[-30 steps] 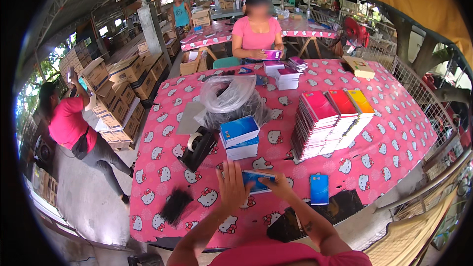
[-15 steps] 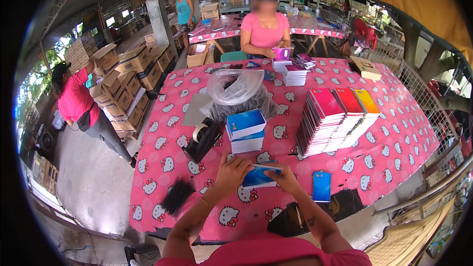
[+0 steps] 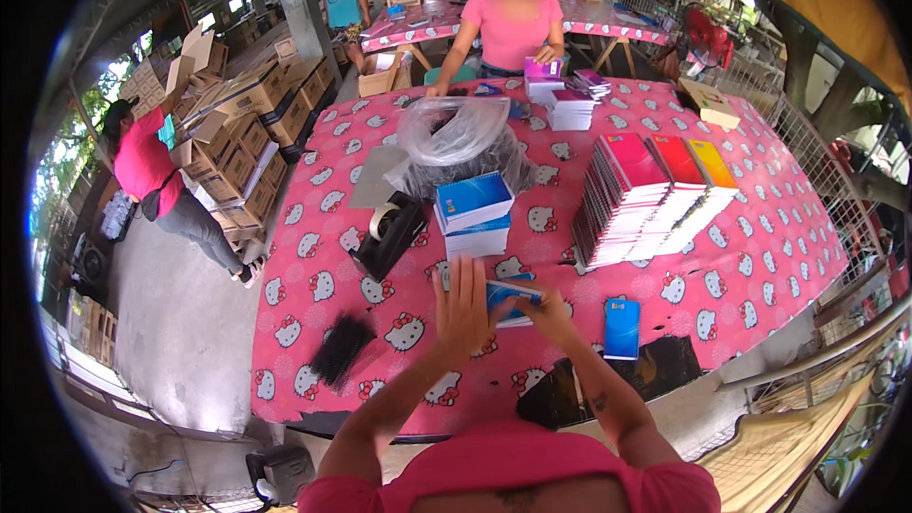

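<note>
Gripping the small blue notebook pile [image 3: 505, 295] by its right end, the right hand [image 3: 551, 317] has its fingers closed on it, over the near side of the pink table [image 3: 684, 275]. The left hand [image 3: 463, 312] is at the pile's left end, fingers straight. Just beyond stands a blue notebook stack [image 3: 475, 218]; rightward lies a lone blue notebook [image 3: 622, 330].

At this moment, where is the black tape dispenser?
In the head view, the tape dispenser is left of centre on the pink tablecloth, just left of the blue notebook stack.
</note>
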A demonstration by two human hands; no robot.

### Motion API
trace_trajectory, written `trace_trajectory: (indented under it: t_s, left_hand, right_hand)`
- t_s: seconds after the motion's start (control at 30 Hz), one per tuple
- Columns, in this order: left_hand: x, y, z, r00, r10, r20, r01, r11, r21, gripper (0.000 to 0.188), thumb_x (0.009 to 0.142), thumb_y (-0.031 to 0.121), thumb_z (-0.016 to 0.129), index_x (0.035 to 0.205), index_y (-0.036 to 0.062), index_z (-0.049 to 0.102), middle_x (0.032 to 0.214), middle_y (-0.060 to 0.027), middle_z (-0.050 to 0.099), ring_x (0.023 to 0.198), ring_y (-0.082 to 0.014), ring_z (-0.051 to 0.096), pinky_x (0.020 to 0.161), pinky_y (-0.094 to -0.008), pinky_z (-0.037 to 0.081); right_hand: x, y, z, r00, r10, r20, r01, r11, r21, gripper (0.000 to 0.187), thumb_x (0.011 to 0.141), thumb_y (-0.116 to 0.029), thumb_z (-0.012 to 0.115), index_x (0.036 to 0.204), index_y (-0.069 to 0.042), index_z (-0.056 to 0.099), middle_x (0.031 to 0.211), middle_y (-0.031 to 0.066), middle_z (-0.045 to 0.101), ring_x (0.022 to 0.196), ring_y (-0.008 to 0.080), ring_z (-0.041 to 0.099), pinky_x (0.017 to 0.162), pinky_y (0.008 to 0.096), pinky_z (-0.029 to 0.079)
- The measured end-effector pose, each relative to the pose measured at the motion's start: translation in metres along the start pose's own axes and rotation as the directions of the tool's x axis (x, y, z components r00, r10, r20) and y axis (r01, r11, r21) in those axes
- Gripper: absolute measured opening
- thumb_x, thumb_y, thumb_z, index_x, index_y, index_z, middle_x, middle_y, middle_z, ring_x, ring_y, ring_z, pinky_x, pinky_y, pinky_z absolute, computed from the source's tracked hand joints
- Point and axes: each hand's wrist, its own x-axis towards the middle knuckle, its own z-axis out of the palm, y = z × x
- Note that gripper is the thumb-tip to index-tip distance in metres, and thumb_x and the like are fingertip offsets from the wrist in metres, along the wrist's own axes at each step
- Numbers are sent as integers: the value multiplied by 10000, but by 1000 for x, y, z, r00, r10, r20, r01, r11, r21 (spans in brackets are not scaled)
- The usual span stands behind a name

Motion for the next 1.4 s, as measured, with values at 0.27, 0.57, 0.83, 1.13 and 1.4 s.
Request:
trace_trajectory:
  t_s: [0.27, 0.57, 0.83, 1.13, 1.4]
  left_hand:
    - [22, 4, -2, 997, 10, -81, -16, 997, -74, 827, 913, 496, 555, 1467, -72, 322, 1517, -286, 327, 1456, -428, 251, 1134, -665, 159]
    - [32, 2, -10, 995, 85, 54, -81, 995, -59, 835, 925, 489, 537, 1470, -93, 288, 1525, -317, 292, 1455, -454, 240, 1126, -675, 158]
    - [24, 11, -8, 995, 93, -20, -95, 982, -166, 881, 891, 511, 556, 1463, -106, 295, 1527, -320, 288, 1455, -459, 237, 1142, -651, 155]
    - [40, 17, -7, 987, 161, -2, -158, 966, -204, 843, 881, 455, 575, 1466, -92, 311, 1548, -288, 279, 1473, -428, 218, 1154, -638, 135]
    - [19, 22, -5, 979, 201, -28, -202, 957, -208, 751, 963, 504, 482, 1460, -49, 369, 1531, -222, 355, 1427, -373, 344, 1138, -596, 220]
  right_hand:
    - [3, -2, 3, 998, 38, 43, -35, 997, -74, 322, 920, -90, 681, 1233, -15, 651, 1055, 17, 706, 949, 72, 603, 848, 271, 500]
    - [-4, 5, 5, 988, 127, 88, -138, 982, 130, 307, 917, -68, 671, 1218, -12, 657, 973, 5, 712, 910, 65, 614, 797, 263, 513]
    - [1, -3, 6, 999, 25, 33, -22, 997, -70, 322, 922, -52, 631, 1242, -21, 651, 1005, 76, 737, 916, 72, 630, 803, 279, 519]
    - [1, 9, -1, 994, 71, 83, -64, 995, -80, 393, 856, -30, 653, 1248, -56, 652, 965, 115, 734, 859, 117, 676, 744, 303, 542]
    - [2, 11, -1, 999, 32, 36, -28, 994, -107, 343, 857, -72, 677, 1198, -54, 660, 901, 115, 729, 825, 126, 686, 747, 311, 544]
